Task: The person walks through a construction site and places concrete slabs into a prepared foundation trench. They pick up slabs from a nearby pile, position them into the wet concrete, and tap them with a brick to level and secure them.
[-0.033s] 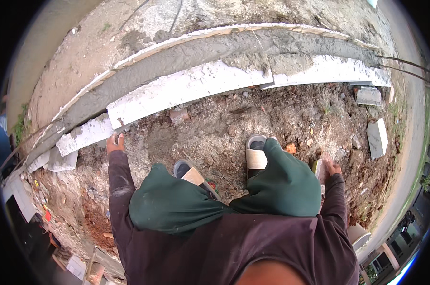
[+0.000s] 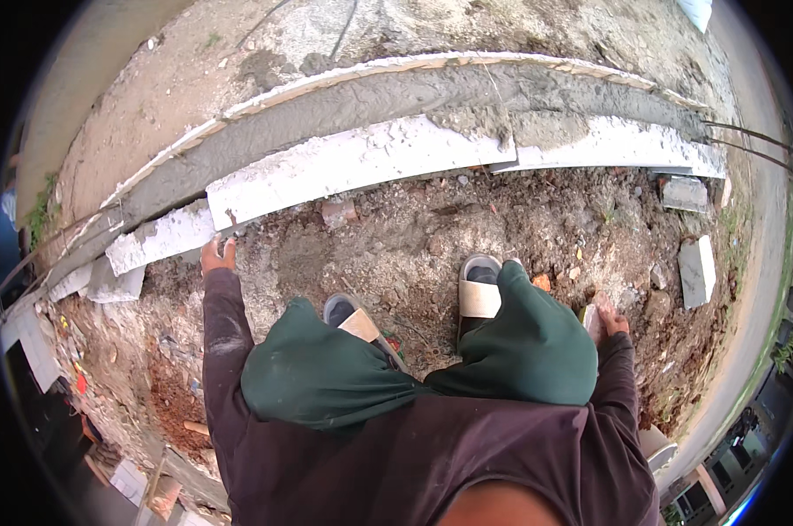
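My left hand (image 2: 219, 254) reaches to the lower edge of the long white board (image 2: 326, 171), near where it meets a shorter white board (image 2: 164, 238). Its thumb and fingers are apart, the fingertips at or close to that edge. Low on the right, beside my knee, my right hand (image 2: 614, 319) has its fingers on a pale, dusty brick-like block (image 2: 593, 324), partly hidden by my leg. Behind the boards runs a strip of wet grey mortar (image 2: 353, 110). Another white board (image 2: 624, 145) continues the line rightward.
Grey blocks lie at the right, one (image 2: 696, 272) standing on the soil and another (image 2: 684, 194) by the board's end. Thin rods (image 2: 751, 131) stick out past the mortar. Rubble and an orange brick piece (image 2: 541, 282) lie near my sandals (image 2: 480, 298).
The view has shifted slightly, so the boards and mortar sit a little lower in the picture. Both hands stay at nearly the same spots.
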Motion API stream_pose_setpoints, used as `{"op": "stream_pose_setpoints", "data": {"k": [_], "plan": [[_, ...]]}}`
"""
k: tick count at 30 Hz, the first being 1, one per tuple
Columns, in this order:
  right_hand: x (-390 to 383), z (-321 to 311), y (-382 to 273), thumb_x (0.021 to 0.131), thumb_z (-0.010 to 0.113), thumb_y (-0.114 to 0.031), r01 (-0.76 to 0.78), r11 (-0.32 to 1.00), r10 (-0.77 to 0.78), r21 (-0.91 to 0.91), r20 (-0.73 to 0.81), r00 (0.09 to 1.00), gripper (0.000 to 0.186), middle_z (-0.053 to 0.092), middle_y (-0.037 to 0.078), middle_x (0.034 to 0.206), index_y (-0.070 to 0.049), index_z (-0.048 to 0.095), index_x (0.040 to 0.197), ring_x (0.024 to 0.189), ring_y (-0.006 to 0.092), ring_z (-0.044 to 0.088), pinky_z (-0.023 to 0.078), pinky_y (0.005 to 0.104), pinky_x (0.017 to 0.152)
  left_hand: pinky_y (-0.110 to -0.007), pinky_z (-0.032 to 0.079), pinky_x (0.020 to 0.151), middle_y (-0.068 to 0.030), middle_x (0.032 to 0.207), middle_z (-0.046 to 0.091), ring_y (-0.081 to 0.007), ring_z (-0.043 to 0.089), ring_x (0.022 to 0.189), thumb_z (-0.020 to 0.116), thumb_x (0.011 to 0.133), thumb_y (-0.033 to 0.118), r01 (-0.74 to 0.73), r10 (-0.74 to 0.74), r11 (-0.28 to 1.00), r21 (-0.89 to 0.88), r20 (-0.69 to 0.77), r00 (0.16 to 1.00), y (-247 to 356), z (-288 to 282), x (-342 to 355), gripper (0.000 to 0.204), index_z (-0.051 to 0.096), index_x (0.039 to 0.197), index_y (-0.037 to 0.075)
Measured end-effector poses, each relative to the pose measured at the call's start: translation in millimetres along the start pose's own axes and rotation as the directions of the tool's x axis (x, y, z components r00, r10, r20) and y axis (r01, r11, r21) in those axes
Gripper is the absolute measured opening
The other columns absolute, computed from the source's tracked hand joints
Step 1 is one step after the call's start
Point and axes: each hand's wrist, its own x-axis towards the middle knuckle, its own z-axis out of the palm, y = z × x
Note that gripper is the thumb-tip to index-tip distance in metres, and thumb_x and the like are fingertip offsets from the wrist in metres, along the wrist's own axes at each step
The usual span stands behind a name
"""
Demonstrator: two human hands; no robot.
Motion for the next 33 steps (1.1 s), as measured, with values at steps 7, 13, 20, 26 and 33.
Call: {"op": "stream_pose_setpoints", "data": {"k": [7, 13, 20, 26, 33], "plan": [[-9.3, -20.3, -63.3, 0.056, 0.075, -0.032, 0.14, 0.99, -0.131, -0.034, 0.2, 0.971, 0.07, 0.056, 0.019, 0.098, 0.01, 0.046, 0.103, 0.09, 0.0247, 0.054, 0.043, 0.0352, 0.079, -0.037, 0.038, 0.087, -0.0175, 0.107, 0.052, -0.0317, 0.049, 0.102, 0.053, 0.078, 0.036, 0.088, -0.122, 0.977, -0.193, -0.175, 0.977, 21.7, -2.8, 29.0, 0.044, 0.054, 0.109, 0.005], [-56.1, -70.4, -249.1, 0.063, 0.074, -0.028, 0.546, 0.812, -0.532, 0.208, -0.123, 0.838, 0.064, 0.05, 0.016, 0.101, 0.009, 0.042, 0.105, 0.093, 0.0222, 0.047, 0.037, 0.0329, 0.085, -0.042, 0.029, 0.095, -0.01, 0.117, 0.049, -0.027, 0.044, 0.111, 0.049, 0.081, 0.037, 0.243, -0.274, 0.957, -0.159, -0.218, 0.937, 29.0, -3.6, 65.5, 0.039, 0.054, 0.111, 0.012], [-167.5, -24.3, -570.0, 0.072, 0.067, -0.017, 0.799, 0.345, -0.899, 0.492, -0.07, 0.432, 0.064, 0.048, 0.016, 0.112, 0.004, 0.035, 0.123, 0.098, 0.0196, 0.05, 0.039, 0.0302, 0.087, -0.046, 0.006, 0.103, -0.0017, 0.124, 0.045, -0.0203, 0.028, 0.123, 0.041, 0.081, 0.047, 0.134, -0.146, 0.983, -0.126, -0.085, 0.986, 26.9, 10.8, 82.2, 0.044, 0.057, 0.11, 0.018], [-262.5, 107.3, -730.4, 0.066, 0.07, -0.027, 0.869, 0.238, -0.97, 0.433, 0.067, 0.233, 0.07, 0.056, 0.019, 0.102, 0.002, 0.04, 0.121, 0.09, 0.0235, 0.058, 0.047, 0.0309, 0.077, -0.047, 0.003, 0.103, 0.0007, 0.124, 0.045, -0.019, 0.026, 0.123, 0.04, 0.082, 0.047, 0.129, -0.149, 0.98, -0.151, -0.135, 0.98, 25.8, 20.6, 83.7, 0.043, 0.056, 0.11, 0.018], [-312.3, 224.4, -756.5, 0.063, 0.066, -0.036, 0.942, 0.325, -0.929, 0.088, 0.218, 0.3, 0.069, 0.056, 0.022, 0.102, -0.008, 0.043, 0.122, 0.094, 0.0302, 0.057, 0.043, 0.0347, 0.083, -0.047, 0.003, 0.103, -0.001, 0.123, 0.046, -0.0194, 0.028, 0.122, 0.04, 0.084, 0.044, 0.09, -0.116, 0.984, -0.156, -0.168, 0.979, 24.3, 18.2, 79.5, 0.039, 0.058, 0.106, 0.017]]}}
